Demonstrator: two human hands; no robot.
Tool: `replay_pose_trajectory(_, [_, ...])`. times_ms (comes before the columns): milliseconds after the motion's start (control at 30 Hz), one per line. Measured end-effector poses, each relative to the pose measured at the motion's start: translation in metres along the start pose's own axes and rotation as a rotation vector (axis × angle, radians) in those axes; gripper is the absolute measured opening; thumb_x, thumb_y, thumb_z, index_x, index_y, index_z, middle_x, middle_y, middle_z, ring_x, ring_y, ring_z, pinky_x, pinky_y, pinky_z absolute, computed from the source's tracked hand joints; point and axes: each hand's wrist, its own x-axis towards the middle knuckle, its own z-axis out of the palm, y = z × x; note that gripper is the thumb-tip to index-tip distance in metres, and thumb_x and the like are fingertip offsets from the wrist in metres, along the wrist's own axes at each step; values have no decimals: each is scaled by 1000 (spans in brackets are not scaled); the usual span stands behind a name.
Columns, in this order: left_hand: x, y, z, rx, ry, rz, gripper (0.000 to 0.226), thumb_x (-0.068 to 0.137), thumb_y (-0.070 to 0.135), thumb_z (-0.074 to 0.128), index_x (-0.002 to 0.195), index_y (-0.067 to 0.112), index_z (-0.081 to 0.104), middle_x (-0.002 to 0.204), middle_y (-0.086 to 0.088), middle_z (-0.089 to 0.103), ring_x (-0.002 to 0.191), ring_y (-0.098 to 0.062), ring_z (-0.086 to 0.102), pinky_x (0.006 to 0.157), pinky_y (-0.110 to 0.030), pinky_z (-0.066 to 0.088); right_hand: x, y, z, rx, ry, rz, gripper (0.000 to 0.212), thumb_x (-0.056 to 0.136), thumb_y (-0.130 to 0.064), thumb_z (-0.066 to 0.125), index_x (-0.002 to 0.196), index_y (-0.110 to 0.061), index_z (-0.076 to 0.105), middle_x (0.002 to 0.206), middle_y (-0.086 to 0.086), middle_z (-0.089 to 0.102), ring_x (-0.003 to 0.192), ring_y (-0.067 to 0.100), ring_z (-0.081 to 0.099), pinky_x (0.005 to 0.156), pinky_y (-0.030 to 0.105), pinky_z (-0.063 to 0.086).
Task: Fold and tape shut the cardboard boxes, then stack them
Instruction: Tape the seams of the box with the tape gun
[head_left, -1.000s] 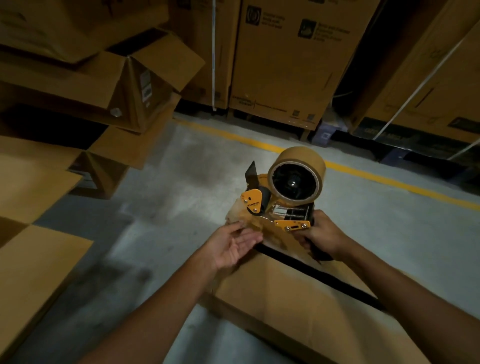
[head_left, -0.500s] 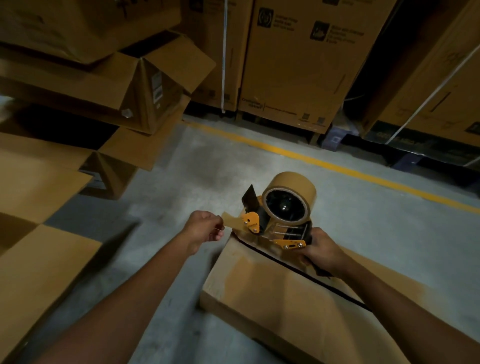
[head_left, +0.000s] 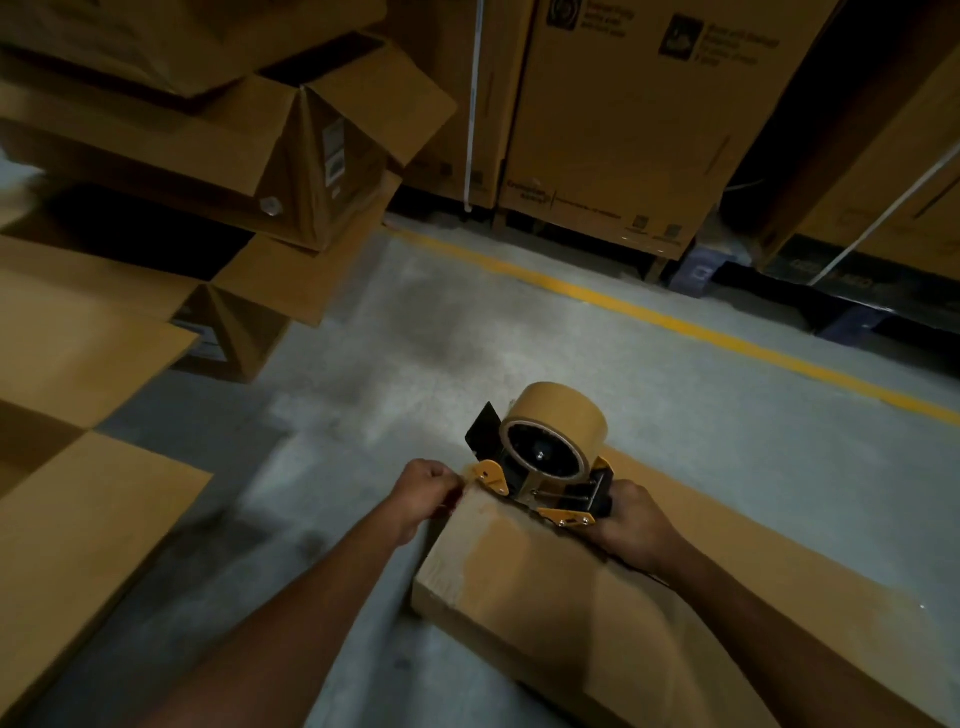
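Warehouse floor (head_left: 415, 364), dim; open boxes (head_left: 291, 150) sitting well off beyond my left grip. I'm clenching the dispenser (head_left: 545, 457) by its handle in my right hand (head_left: 631, 519), resting it on the box (head_left: 545, 587) top just ahead of that grip. My left hand (head_left: 423, 491), just beside the dispenser nose, is pinching the tape end (head_left: 466, 480) at the box corner. Risk: the end is looking short. Dragging back before it is sticking over the edge could be peeling or wrinkling it.

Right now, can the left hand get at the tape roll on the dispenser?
Probably yes: the left hand sits just beside the dispenser, nothing between it and the tape roll; the right hand grips only its rear. The left looks busy pinching the tape end.
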Motion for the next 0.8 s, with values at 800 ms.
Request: replay_pose_trajectory(800, [-34,-16,17,41,-352,178,35,100,13,56,132,27,56,121,-1,69,111,-20,67,100,-44,52,1,9,-4,-150,-32,-5,33,83,-50,75,108,-29,75,104,-5,73,92,9,65,82,30,54])
